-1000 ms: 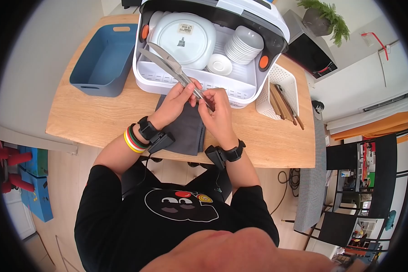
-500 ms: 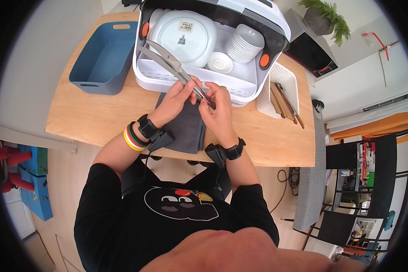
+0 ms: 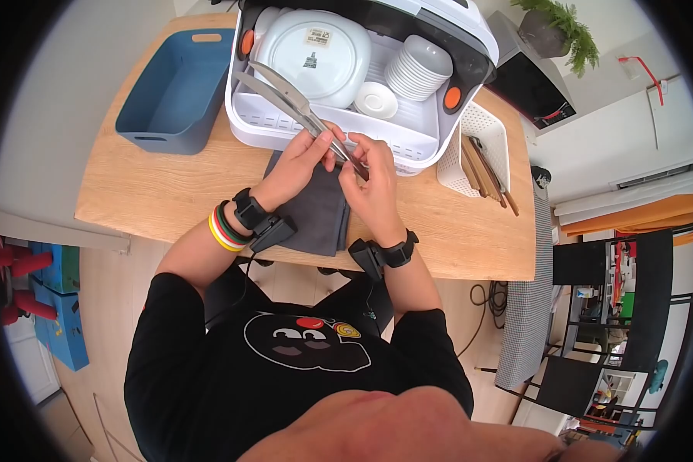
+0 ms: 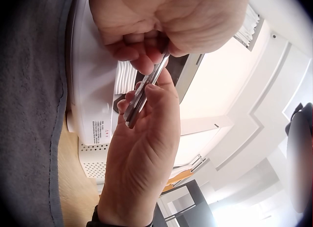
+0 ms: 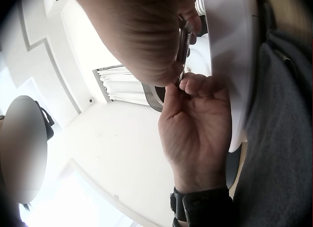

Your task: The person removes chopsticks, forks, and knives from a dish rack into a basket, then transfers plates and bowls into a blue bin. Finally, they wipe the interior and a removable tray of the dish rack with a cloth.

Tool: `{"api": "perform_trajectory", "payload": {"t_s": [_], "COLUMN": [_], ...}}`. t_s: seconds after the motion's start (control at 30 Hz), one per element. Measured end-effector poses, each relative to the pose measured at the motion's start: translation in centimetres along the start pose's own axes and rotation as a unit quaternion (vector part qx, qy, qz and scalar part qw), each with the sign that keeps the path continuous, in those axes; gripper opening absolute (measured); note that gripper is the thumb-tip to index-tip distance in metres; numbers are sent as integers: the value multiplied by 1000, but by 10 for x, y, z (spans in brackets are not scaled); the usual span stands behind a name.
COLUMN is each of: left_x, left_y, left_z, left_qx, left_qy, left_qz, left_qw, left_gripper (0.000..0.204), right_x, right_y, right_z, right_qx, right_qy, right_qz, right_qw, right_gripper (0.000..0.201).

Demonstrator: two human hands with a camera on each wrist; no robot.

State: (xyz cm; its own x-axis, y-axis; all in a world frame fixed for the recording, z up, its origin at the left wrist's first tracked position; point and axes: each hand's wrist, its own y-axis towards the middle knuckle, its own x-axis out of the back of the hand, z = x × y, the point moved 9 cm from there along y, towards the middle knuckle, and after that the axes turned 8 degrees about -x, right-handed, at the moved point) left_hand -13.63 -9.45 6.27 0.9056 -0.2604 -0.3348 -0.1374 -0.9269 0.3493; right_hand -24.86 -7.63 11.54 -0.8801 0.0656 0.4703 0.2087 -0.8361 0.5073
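Two knives (image 3: 294,99) are gripped by the left hand (image 3: 302,160) and pinched near the handle ends by the right hand (image 3: 373,171), blades over the dish rack (image 3: 408,146) — were either grip loosened, a plate (image 3: 340,68) could be struck.

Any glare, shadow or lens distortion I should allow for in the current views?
Head view: fisheye bows the light-brown wooden table and the corners go black, yet the two silver metal knives show clearly; left wrist view: white glare at lower right; right wrist view: white glare at lower left, the person's bare right hand shaded at top.
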Motion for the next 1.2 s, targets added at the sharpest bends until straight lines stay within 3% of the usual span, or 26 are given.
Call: {"api": "perform_trajectory", "payload": {"t_s": [0.6,0.9,1.2], "left_x": [2,0,-8], "left_y": [2,2,3], "left_z": [-3,-1,-3], "left_qx": [-21,-19,-33], "left_qy": [18,26,23], "left_qz": [0,25,64], "left_qw": [1000,999,997], "left_gripper": [26,26,29], "right_x": [-2,1,12], "right_y": [0,3,-4], "right_z": [-3,-6,24], "right_qx": [16,-12,63], "right_qy": [-9,48,-143], "right_qz": [-14,-14,-45], "right_qw": [1000,999,987], "right_gripper": [29,21,19]}}
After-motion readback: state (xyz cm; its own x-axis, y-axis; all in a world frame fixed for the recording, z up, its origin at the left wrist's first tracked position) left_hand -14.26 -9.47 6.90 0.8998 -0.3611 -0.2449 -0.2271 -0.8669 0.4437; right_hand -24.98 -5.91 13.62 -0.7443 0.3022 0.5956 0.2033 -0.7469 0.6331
